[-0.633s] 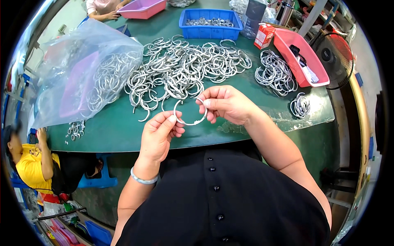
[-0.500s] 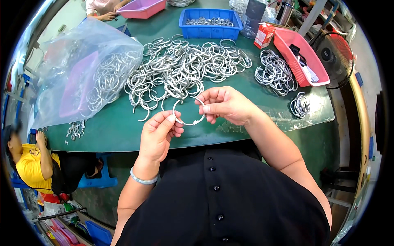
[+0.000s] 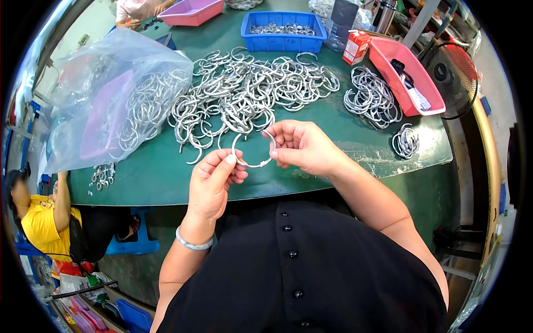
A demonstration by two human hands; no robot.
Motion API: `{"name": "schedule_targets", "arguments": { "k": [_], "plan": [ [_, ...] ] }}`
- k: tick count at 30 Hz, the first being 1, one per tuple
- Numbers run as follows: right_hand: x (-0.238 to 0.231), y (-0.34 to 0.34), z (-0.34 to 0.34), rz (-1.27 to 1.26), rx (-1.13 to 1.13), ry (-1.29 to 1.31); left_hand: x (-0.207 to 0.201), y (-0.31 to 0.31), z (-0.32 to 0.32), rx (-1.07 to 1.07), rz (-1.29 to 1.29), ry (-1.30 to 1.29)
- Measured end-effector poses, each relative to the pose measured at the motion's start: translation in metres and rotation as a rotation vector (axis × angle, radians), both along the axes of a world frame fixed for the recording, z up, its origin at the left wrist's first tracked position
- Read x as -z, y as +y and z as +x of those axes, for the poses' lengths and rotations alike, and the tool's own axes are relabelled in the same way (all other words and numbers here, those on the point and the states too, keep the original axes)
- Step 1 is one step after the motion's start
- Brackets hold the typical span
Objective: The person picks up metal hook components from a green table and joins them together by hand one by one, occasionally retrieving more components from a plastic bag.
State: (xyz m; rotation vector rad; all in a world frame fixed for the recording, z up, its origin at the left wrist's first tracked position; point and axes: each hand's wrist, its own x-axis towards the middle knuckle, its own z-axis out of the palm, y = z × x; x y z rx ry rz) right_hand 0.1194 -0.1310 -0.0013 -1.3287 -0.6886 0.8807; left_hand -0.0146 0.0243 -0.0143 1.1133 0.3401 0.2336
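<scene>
"So, where's the metal ring?"

"Right between the hands, held up over the near part of the green table. Its gap faces away from the wearer."

"And how is it gripped?"

"The left hand pinches its left side between thumb and fingers. The right hand has the other side, fingertips by the upper end and the thumb lower down. Both are closed narrowly on that one ring."

"What's beyond them?"

"A big heap of silvery open rings spreads just past the fingertips, and farther off, behind it, stands a blue basket with small metal pieces inside."

"Anything to the right?"

"A smaller ring pile lies beyond the right hand, with a little cluster of rings farther right. Past those sits a pink basket, a red carton beside it."

"To the left?"

"A cloudy plastic bag, well apart from the left hand. Rings and something purple show through it, though I can't tell whether the purple piece is inside or behind. Some small rings lie on the nearer side of the bag, and left of them sits a co-worker in yellow."
</scene>
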Motion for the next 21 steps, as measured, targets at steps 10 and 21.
{"name": "schedule_targets", "arguments": {
  "k": [10, 21],
  "plan": [
    [0.01, -0.005, -0.007, 0.193, 0.132, -0.564, -0.01, -0.009, -0.008, -0.145, 0.767, -0.29],
    [0.007, -0.011, -0.017, 0.274, 0.269, -0.887, -0.017, -0.012, -0.013, -0.236, 1.279, -0.535]
  ]
}}
